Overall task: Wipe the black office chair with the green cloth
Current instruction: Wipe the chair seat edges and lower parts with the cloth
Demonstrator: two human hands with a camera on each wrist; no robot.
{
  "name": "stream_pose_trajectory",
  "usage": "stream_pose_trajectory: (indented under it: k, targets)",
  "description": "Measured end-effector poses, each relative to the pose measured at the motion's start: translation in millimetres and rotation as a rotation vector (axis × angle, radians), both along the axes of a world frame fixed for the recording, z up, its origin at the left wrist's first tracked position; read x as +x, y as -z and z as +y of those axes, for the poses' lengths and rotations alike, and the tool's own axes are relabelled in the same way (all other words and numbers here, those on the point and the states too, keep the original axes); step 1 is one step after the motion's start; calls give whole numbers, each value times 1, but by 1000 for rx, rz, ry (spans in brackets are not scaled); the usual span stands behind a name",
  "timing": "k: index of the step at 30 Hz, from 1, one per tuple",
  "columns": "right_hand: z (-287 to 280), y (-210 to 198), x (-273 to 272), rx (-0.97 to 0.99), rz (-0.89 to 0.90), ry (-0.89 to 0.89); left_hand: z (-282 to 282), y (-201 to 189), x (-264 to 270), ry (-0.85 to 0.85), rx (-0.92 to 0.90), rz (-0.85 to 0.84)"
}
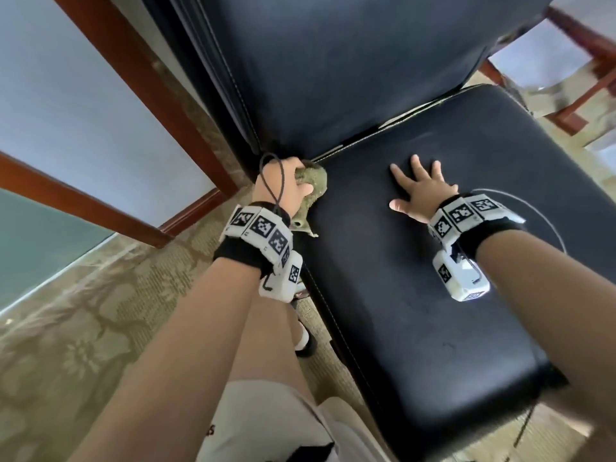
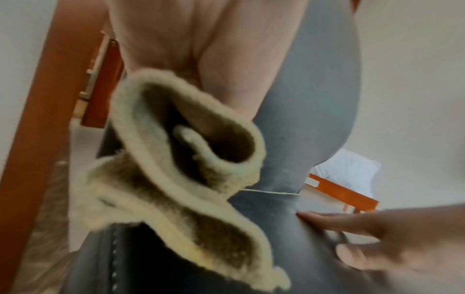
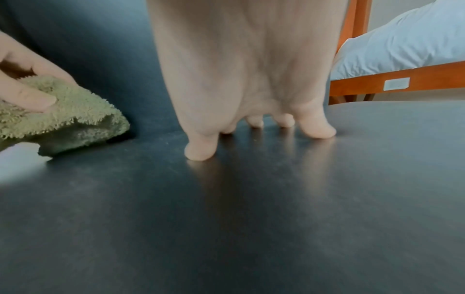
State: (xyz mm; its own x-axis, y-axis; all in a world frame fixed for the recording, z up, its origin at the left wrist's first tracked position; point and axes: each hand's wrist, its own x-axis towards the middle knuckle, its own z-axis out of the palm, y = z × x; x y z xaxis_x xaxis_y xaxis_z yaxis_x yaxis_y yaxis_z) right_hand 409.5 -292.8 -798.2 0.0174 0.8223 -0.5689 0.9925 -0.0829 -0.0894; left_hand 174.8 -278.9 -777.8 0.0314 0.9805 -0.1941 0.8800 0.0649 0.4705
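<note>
Bunching the green cloth (image 1: 310,181) in my left hand (image 1: 283,185) at the chair seat (image 1: 433,295)'s back-left corner, right hand (image 1: 421,191) spread flat bracing; I should press firmly along the seam.

floor: patterned beige carpet (image 1: 83,345) with a leaf-like design, spread under and left of everything in the head view
wall panels: pale panels (image 1: 83,105) at the upper left, framed by reddish-brown wooden trim (image 1: 110,58)
glass: a greenish pane (image 1: 36,241) low on the left, above the carpet
wooden frame: orange-brown rails (image 3: 402,79) at the right, bearing a small white label (image 3: 396,84)
bedding: white crumpled fabric (image 3: 407,39) lying above that frame
</note>
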Motion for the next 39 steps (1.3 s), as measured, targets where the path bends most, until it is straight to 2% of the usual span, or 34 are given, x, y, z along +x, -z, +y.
stream_pose_trajectory:
  k: [2, 4, 6, 8, 11, 15, 18, 21, 23, 25, 28, 31, 33, 36, 37, 38, 39]
  targets:
    - [-1, -11, -11, 49, 120, 35, -11, -10, 5, 51, 70, -87]
    - [-2, -27, -23, 114, 422, 139, -17, -20, 12, 75, 135, -178]
    - [-9, -48, -35, 52, 761, 329, -18, -28, 21, 71, 190, -242]
    - [-15, -62, -40, 33, 925, 451, -19, -32, 29, 91, 213, -273]
    - [-19, -73, -34, 173, 1010, 479, -27, -41, 41, 130, 137, -332]
    - [-20, -93, -16, 262, 1167, 493, -36, -55, 47, 97, -141, -504]
    - [-25, -116, -4, 263, 1229, 394, -33, -67, 48, 28, -143, -550]
    - [-31, -134, 6, 232, 1308, 329, -33, -81, 51, 69, -189, -714]
    - [-35, -143, 10, 227, 1335, 300, -37, -88, 52, 114, -287, -861]
    - [-38, -149, 13, 255, 1248, 286, -42, -92, 50, 135, -306, -912]
    - [-42, -150, 20, 335, 964, 252, -47, -97, 45, 205, -314, -854]
    - [-46, -149, 26, 303, 847, 266, -49, -104, 40, 273, -346, -702]
    - [-47, -148, 28, 278, 864, 304, -50, -106, 40, 218, -269, -617]
    - [-49, -150, 30, 299, 866, 349, -50, -100, 45, -4, -22, -391]
    - [-50, -149, 31, 311, 861, 367, -54, -101, 49, -71, 5, -352]
    - [-50, -149, 32, 313, 869, 392, -58, -103, 55, -105, -57, -385]
    - [-52, -149, 32, 308, 891, 416, -62, -104, 61, -120, -200, -482]
